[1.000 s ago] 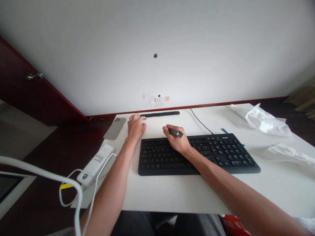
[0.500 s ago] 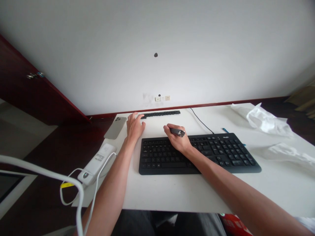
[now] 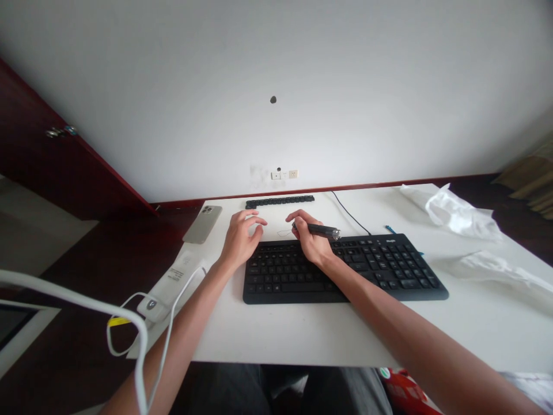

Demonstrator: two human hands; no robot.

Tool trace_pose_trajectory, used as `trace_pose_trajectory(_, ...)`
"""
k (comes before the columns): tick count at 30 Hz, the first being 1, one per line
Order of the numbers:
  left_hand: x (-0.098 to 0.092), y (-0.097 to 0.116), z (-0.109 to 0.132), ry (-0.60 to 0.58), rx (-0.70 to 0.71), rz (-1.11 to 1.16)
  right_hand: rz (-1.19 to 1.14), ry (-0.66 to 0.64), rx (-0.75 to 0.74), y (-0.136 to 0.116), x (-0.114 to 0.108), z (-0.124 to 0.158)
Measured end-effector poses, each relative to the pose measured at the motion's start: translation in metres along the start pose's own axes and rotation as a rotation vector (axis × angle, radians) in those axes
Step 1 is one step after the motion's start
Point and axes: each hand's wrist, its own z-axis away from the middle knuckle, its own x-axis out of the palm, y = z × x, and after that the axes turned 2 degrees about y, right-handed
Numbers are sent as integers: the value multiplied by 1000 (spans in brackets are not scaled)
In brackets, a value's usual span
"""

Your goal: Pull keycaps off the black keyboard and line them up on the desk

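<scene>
My right hand (image 3: pixel 314 242) is closed around a black keycap puller (image 3: pixel 322 230). Its metal end points right, and a thin wire loop sticks out to the left of my fingers. The hand rests over the upper middle of a black keyboard (image 3: pixel 302 287), hiding some of its keys. My left hand (image 3: pixel 242 235) hovers by the keyboard's upper left corner, fingers curved and apart with nothing seen between them. Behind it, loose black keycaps (image 3: pixel 280 200) form a row near the table's back edge, one sitting just below the row's left end.
A phone (image 3: pixel 203 224) lies face down at the table's left edge. Nearer me is a white power strip (image 3: pixel 173 282) with white cables. A blue tool (image 3: pixel 390 229) lies behind the keyboard. Crumpled white plastic (image 3: pixel 458 210) covers part of the right side.
My left hand has drawn back from the left end of the keycap row towards the keyboard. The puller has tilted in my right hand, and its wire loop now shows.
</scene>
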Motion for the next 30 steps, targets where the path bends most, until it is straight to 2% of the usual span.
trace_pose_trajectory(3, -10, 14, 29, -63, -36, 81, -9, 6, 23, -2, 1, -1)
trace_pose_trajectory(6, -16, 24, 57, -71, -55, 109, 13, -26, 38, -8, 1, 0)
trace_pose_trajectory(11, -11, 28, 87, -54, 1, 79, 24, -90, 13, -19, 4, 5)
trace_pose_trajectory(17, -2, 29, 95, -83, 48, 24, 54, -197, 16, -26, 14, 12)
trace_pose_trajectory(25, 0, 25, 95, -109, 81, 64, 124, -211, -2, -20, 19, 13)
trace_pose_trajectory(30, 2, 21, 94, -135, 93, 79, 190, -251, -67, -19, 20, 13)
